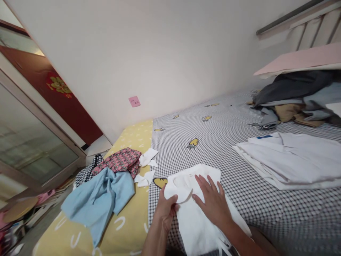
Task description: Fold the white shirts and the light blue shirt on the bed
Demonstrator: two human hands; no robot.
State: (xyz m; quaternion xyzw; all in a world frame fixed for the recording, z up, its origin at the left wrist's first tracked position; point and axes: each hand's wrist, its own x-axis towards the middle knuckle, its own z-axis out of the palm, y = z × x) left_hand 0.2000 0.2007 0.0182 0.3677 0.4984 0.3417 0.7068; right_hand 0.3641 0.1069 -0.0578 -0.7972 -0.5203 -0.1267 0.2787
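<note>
A white collared garment [195, 225] lies spread on the checked sheet in front of me, its rounded collar toward the far end and thin ties near the bottom. At the collar's left edge, my left hand [167, 207] pinches the cloth between thumb and fingers. My right hand [213, 199] rests on the garment's upper right part, palm down with the fingers spread. Part of the garment is hidden under that hand and forearm.
Left, on yellow cloth [130, 227], lie a light blue garment [102, 193], a red patterned garment [119, 161] and small white collar pieces [147, 157]. Folded white clothes [290, 160] sit right. Behind them are piled dark clothes [295, 87] under a pink sheet [303, 58].
</note>
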